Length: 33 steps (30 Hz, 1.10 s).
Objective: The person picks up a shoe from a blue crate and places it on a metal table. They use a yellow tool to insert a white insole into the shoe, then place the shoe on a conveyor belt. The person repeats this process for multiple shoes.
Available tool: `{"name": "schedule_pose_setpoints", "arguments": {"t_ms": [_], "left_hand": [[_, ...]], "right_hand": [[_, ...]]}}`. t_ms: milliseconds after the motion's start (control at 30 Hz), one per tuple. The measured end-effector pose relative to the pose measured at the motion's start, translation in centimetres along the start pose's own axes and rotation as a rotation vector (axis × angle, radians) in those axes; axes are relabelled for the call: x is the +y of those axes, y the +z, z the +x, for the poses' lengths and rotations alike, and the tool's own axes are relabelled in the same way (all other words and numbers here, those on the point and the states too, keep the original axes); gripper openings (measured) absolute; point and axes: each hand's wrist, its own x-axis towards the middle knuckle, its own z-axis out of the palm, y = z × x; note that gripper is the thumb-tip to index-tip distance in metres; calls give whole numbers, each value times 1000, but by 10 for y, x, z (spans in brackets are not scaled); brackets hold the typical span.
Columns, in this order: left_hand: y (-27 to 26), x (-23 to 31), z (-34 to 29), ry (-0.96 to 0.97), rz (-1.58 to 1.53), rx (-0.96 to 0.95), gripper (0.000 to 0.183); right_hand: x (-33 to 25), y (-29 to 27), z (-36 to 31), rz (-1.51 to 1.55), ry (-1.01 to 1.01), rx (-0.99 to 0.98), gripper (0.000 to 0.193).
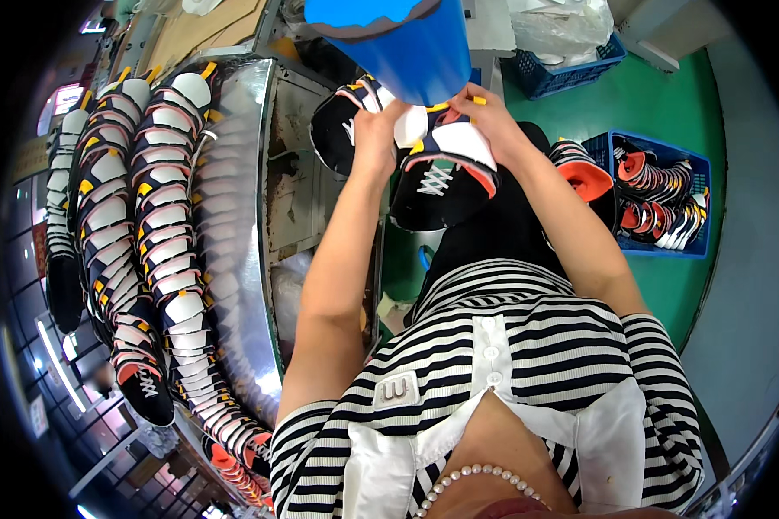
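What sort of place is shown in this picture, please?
Probably a shoe workshop or factory: long rows of nested shoe uppers lie at the left, a blue crate at the right holds more, and the left hand and right hand hold dark uppers.

Black on the toe of the shoe top (428,209), with white laces (435,178), pink edges and yellow tabs (479,100). Bright blue on the big tube (424,65), with a dark rim. White, black, pink and yellow again and again along the shoe rows (166,208). Blue on the basket (666,253), green on the floor (571,117). Black and white stripes on the shirt (554,355), white on the collar (381,467) and beads (477,469).
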Motion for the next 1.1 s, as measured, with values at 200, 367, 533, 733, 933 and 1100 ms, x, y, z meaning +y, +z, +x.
{"name": "schedule_pose_setpoints", "arguments": {"t_ms": [200,367,533,733,933,1100], "left_hand": [[-14,-5,18,-282,-421,86,30],[-30,4,-77,230,-125,111,23],[1,-40,-122,34,-19,70,35],[2,-10,-92,216,294,116,39],[0,11,-62,410,615,225,46],[-11,-3,-40,381,356,168,45]], "right_hand": [[-17,-17,6,-85,50,152,25],[-22,-53,-30,-61,12,336,34],[39,32,-51,-122,-87,355,31],[30,49,-42,211,-1,252,28],[31,9,-16,120,-196,31,14],[13,3,-14,57,-74,4,14]]}}
